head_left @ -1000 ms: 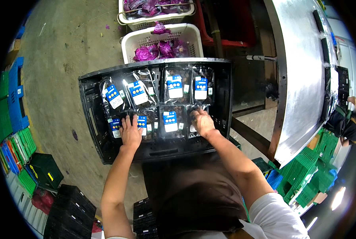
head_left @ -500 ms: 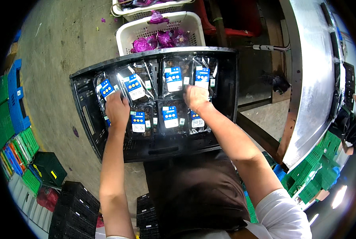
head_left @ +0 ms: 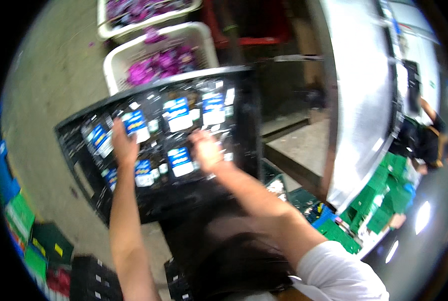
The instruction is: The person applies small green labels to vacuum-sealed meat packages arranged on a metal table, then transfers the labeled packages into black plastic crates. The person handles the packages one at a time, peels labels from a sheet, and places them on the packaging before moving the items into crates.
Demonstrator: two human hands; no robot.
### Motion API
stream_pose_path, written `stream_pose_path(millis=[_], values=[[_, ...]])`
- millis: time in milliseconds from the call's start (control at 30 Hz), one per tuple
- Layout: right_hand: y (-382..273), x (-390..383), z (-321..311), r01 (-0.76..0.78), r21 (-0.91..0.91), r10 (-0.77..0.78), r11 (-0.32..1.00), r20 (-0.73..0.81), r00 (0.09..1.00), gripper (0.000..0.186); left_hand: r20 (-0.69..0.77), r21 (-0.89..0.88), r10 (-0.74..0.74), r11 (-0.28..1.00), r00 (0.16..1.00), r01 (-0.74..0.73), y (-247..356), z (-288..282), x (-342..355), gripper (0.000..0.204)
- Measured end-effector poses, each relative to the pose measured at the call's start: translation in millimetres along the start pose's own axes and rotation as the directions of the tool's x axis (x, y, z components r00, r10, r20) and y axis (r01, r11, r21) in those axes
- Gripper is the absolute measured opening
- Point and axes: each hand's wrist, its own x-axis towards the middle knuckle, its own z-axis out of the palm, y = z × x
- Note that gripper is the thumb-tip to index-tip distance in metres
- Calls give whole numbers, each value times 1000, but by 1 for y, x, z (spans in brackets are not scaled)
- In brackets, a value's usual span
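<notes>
Open from above, the black crate point(head_left: 172, 201) lets a hand straight down! A slim lane runs inside its right wall, another along its near side. Packs point(head_left: 177, 114) crowd the middle, left hand point(head_left: 125, 143) and right hand point(head_left: 208, 152) over them; blur probably hides smaller gaps. The white basket point(head_left: 109, 62) blocks the far side.

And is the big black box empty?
No, the black crate has things in it: two rows of dark packs with blue-and-white labels lie inside.
</notes>
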Motion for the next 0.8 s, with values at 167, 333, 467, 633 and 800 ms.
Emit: stream_pose_path(millis=[167, 333, 467, 633, 800], values=[[-9, -54, 17, -29, 230, 60, 973, -128, 990, 27, 34, -231, -82, 969, 996, 88, 20, 0, -60, 52], [-63, -149, -49, -72, 302, 2, 951, 225, 974, 31, 172, -609, -312, 712, 935, 349, -8, 41, -156, 26], [-76, -200, -99, 113, 390, -230, 914, 269, 935, 32, 376, -684, -333, 529, 865, 502, 51, 13, -204, 16], [-73, -221, -171, 345, 343, -419, 874, 169, 892, 29, 441, -742, -311, 401, 842, 537, 105, -12, -222, 18], [-55, -237, -245, 512, 297, -532, 806, -16, 846, 30, 376, -869, -276, 225, 884, 440, 161, -31, -221, 20]])
